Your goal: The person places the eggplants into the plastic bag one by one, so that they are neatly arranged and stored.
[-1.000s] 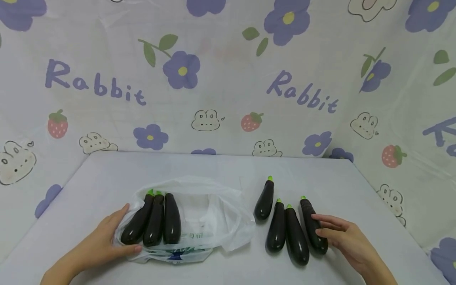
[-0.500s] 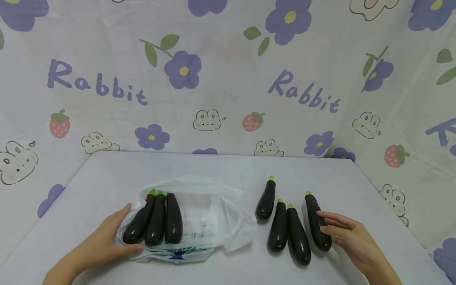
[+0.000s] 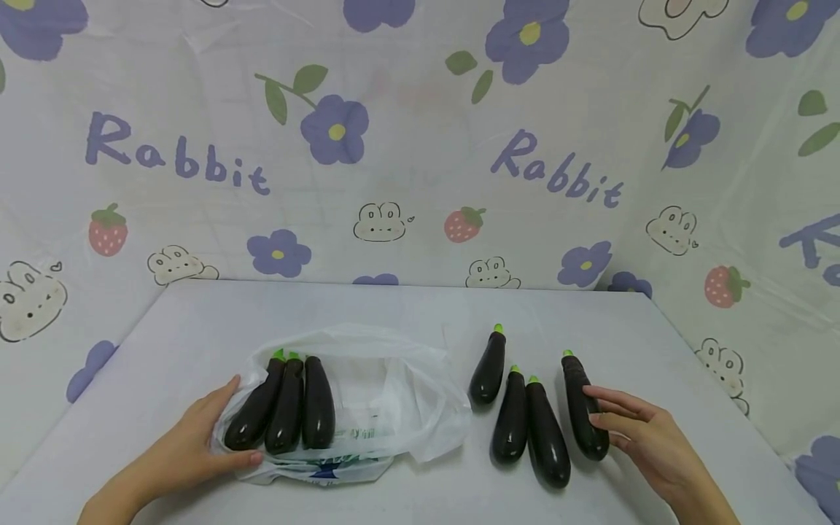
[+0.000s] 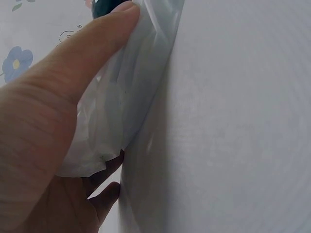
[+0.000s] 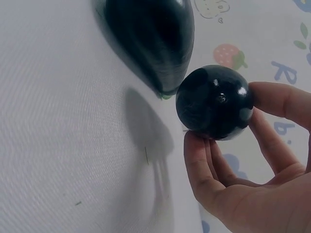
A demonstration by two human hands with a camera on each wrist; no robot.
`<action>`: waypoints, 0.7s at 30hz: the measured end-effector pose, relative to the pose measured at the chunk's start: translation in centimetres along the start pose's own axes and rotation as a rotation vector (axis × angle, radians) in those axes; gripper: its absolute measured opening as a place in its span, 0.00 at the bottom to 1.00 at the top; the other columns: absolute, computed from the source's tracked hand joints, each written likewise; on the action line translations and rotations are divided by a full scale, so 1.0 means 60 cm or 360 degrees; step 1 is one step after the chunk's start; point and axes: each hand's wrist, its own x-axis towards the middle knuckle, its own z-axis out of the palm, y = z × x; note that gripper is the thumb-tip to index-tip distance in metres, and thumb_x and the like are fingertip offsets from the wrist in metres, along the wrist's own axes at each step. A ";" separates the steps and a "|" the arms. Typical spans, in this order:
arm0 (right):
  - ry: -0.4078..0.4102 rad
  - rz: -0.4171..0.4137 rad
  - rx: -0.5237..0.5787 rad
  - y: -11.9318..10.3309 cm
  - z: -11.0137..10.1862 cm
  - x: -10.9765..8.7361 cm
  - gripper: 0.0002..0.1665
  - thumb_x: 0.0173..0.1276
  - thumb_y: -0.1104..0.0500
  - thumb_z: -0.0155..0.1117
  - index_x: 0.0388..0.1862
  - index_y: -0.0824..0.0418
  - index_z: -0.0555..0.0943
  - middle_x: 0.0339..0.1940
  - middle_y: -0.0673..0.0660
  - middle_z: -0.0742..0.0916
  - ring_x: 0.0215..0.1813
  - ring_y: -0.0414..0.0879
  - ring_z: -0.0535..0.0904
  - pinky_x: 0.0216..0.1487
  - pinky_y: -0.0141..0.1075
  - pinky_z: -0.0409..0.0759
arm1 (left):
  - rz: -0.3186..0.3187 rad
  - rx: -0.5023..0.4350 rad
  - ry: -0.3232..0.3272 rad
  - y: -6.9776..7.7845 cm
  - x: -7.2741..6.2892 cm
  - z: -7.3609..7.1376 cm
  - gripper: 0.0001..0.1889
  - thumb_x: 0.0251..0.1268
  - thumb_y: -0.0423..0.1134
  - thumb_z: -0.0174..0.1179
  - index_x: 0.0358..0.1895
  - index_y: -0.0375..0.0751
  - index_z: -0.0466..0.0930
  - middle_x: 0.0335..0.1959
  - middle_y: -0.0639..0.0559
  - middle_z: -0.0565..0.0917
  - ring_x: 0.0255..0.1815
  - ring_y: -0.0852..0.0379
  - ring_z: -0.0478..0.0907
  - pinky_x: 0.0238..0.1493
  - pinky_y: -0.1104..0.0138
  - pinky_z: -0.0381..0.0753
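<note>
My right hand pinches a dark eggplant with a green stem end between thumb and fingers. The right wrist view shows this eggplant's round end apart from its shadow, lifted off the table. Three more eggplants lie just left of it. My left hand holds the left side of a white plastic bag, thumb along the front and fingers round the far side. Inside the bag three eggplants lie side by side. In the left wrist view, the thumb presses the bag film; some fingertips are hidden behind it.
The bag's mouth spreads to the right, near the loose eggplants. Everything rests on a white table. Behind and beside it hangs a cloth printed with flowers, rabbits and strawberries.
The eggplant in my right hand has moved slightly right and away from me, apart from its neighbour. My left hand and the bag have stayed in place.
</note>
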 end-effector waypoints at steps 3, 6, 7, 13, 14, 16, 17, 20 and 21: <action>-0.0004 -0.0004 0.0014 -0.001 0.001 0.000 0.25 0.63 0.62 0.71 0.61 0.55 0.82 0.60 0.48 0.78 0.54 0.43 0.75 0.48 0.40 0.78 | -0.0002 0.0002 0.0000 -0.001 0.000 0.000 0.62 0.47 0.61 0.74 0.78 0.34 0.47 0.70 0.27 0.61 0.67 0.28 0.58 0.59 0.33 0.62; -0.0015 -0.0010 0.0033 -0.002 0.001 -0.001 0.24 0.64 0.63 0.70 0.60 0.53 0.83 0.59 0.47 0.78 0.54 0.42 0.75 0.48 0.40 0.78 | 0.0000 0.0000 0.0001 0.000 -0.001 0.000 0.62 0.47 0.61 0.74 0.78 0.34 0.46 0.70 0.27 0.61 0.68 0.28 0.57 0.59 0.32 0.61; -0.0017 -0.0009 0.0040 -0.002 0.001 -0.002 0.24 0.64 0.63 0.70 0.60 0.53 0.83 0.59 0.46 0.78 0.54 0.42 0.75 0.48 0.39 0.78 | 0.0001 -0.0002 -0.0001 0.000 -0.001 0.000 0.62 0.47 0.61 0.74 0.78 0.34 0.46 0.70 0.27 0.61 0.68 0.27 0.57 0.59 0.32 0.61; -0.0001 0.0004 0.0082 -0.003 0.003 -0.003 0.25 0.63 0.63 0.71 0.60 0.52 0.83 0.62 0.50 0.77 0.55 0.41 0.76 0.50 0.38 0.79 | 0.0003 -0.0012 -0.0002 0.002 -0.002 -0.001 0.62 0.48 0.60 0.74 0.78 0.34 0.46 0.70 0.27 0.60 0.68 0.27 0.56 0.59 0.31 0.60; 0.0001 0.0001 0.0089 -0.004 0.004 -0.003 0.25 0.63 0.63 0.71 0.59 0.52 0.83 0.62 0.50 0.77 0.55 0.41 0.76 0.50 0.38 0.79 | 0.0001 -0.0010 0.0000 0.002 -0.002 -0.001 0.62 0.47 0.60 0.74 0.78 0.34 0.46 0.70 0.27 0.60 0.68 0.27 0.56 0.59 0.32 0.60; 0.0000 -0.0001 0.0097 -0.005 0.005 -0.005 0.25 0.63 0.63 0.72 0.60 0.52 0.83 0.63 0.51 0.76 0.55 0.41 0.77 0.51 0.37 0.79 | -0.0008 -0.0008 -0.0003 0.003 -0.002 -0.001 0.62 0.47 0.60 0.74 0.78 0.34 0.46 0.70 0.27 0.60 0.68 0.27 0.56 0.59 0.32 0.60; -0.0001 -0.0004 0.0100 -0.006 0.005 -0.005 0.26 0.63 0.63 0.72 0.60 0.52 0.83 0.63 0.51 0.76 0.56 0.41 0.76 0.51 0.37 0.79 | -0.0008 -0.0008 -0.0002 0.003 -0.002 -0.001 0.62 0.47 0.60 0.74 0.78 0.33 0.46 0.70 0.26 0.60 0.68 0.27 0.56 0.59 0.32 0.60; -0.0010 -0.0008 0.0121 -0.008 0.006 -0.006 0.25 0.63 0.63 0.71 0.60 0.52 0.83 0.63 0.50 0.76 0.56 0.41 0.76 0.52 0.37 0.79 | -0.0021 -0.0004 -0.0011 0.003 -0.002 -0.001 0.62 0.47 0.61 0.74 0.78 0.34 0.46 0.70 0.26 0.60 0.68 0.27 0.56 0.59 0.32 0.60; -0.0015 -0.0009 0.0130 -0.008 0.007 -0.006 0.25 0.64 0.63 0.70 0.60 0.52 0.83 0.63 0.50 0.76 0.56 0.41 0.76 0.52 0.37 0.79 | -0.0023 -0.0005 -0.0014 0.002 -0.003 -0.001 0.62 0.48 0.61 0.74 0.78 0.34 0.46 0.70 0.26 0.60 0.68 0.26 0.56 0.59 0.32 0.60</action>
